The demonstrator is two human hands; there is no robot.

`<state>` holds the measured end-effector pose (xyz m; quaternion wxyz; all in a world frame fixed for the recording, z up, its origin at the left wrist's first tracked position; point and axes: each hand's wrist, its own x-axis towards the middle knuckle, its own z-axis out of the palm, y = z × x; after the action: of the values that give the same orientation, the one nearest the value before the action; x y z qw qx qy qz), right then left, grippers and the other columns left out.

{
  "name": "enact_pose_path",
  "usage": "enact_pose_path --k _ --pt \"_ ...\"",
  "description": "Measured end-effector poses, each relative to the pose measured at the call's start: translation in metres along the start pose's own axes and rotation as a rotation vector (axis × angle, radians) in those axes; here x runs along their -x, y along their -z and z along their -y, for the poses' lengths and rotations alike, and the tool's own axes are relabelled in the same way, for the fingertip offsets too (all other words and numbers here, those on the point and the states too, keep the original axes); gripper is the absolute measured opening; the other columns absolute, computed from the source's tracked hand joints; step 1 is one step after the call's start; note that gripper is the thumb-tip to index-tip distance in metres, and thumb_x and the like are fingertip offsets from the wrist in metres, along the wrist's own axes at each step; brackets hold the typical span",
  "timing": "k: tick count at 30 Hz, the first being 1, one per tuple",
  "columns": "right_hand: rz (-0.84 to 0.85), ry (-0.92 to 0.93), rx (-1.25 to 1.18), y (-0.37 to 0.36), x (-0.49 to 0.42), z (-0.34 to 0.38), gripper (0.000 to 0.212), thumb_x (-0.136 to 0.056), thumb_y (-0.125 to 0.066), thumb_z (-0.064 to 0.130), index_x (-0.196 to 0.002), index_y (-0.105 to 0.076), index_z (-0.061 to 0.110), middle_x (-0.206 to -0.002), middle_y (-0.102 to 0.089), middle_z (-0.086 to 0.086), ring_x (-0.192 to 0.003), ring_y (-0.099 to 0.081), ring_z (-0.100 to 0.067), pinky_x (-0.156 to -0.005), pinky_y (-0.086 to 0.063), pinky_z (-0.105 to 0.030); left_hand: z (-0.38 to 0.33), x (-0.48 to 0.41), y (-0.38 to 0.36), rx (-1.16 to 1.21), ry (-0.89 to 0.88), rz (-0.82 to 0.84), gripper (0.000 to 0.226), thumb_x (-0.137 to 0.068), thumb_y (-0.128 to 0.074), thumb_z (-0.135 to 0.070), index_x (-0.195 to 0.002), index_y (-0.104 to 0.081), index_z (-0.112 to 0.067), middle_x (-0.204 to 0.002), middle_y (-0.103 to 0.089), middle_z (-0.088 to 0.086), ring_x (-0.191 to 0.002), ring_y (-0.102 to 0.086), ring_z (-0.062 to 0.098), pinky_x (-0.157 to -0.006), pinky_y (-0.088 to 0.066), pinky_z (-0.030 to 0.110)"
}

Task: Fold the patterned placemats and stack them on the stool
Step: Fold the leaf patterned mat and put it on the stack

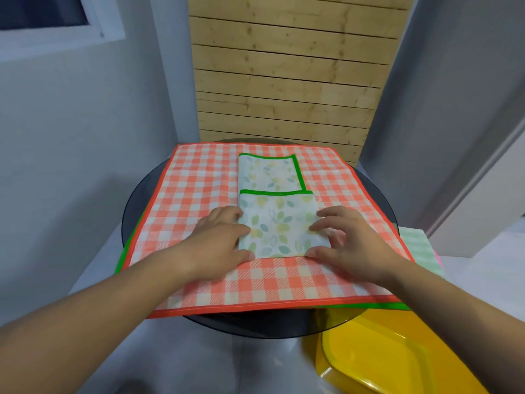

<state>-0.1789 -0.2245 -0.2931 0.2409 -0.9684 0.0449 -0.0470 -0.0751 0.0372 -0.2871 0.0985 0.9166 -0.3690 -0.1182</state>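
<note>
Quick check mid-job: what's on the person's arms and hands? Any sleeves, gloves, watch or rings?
Nothing worn that shows. The left hand and right hand are bare, with no gloves, rings or markings visible. The left forearm and right forearm are bare too, with no sleeve, watch or bracelet up to the frame edge.

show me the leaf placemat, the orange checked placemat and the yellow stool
leaf placemat [281, 226]: head view, near folded flap
orange checked placemat [193, 191]: head view, bare left half
yellow stool [380, 356]: head view, seat top
</note>
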Motion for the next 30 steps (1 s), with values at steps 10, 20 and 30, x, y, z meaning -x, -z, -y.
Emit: enact_pose_path --k 10,20,30 --pt "0.009 0.132 0.051 -0.006 -0.002 0.000 0.030 -0.080 -0.074 0.052 -0.105 -0.069 0.036 -0.125 -0.059 0.023 -0.113 -0.052 0.001 -0.097 -0.046 -0.023 0.009 0.001 -0.004 0.071 -0.049 0.008 0.074 -0.089 -0.056 -0.065 -0.149 -0.032 -0.029 -0.156 -0.029 -0.015 -0.140 -0.031 0.007 -0.114 -0.026 0.026" --pt "-0.088 0.422 0.321 -0.007 0.003 0.002 0.043 -0.098 -0.043 0.049 -0.111 -0.074 0.021 -0.115 -0.072 0.005 -0.106 -0.066 -0.013 -0.091 -0.054 -0.030 0.014 0.000 -0.003 0.131 -0.048 -0.012 0.079 -0.083 -0.060 -0.070 -0.147 -0.034 -0.031 -0.145 -0.038 -0.016 -0.129 -0.038 0.006 -0.110 -0.036 0.028" --pt "-0.249 0.431 0.012 0.022 0.006 0.018 0.025 -0.099 -0.049 0.028 -0.110 -0.070 0.020 -0.117 -0.067 0.010 -0.109 -0.059 -0.002 -0.092 -0.045 -0.011 0.018 0.009 0.005 0.195 -0.144 -0.125 0.058 -0.074 -0.074 -0.065 -0.124 -0.056 -0.041 -0.128 -0.043 -0.027 -0.122 -0.039 -0.002 -0.106 -0.041 0.028"
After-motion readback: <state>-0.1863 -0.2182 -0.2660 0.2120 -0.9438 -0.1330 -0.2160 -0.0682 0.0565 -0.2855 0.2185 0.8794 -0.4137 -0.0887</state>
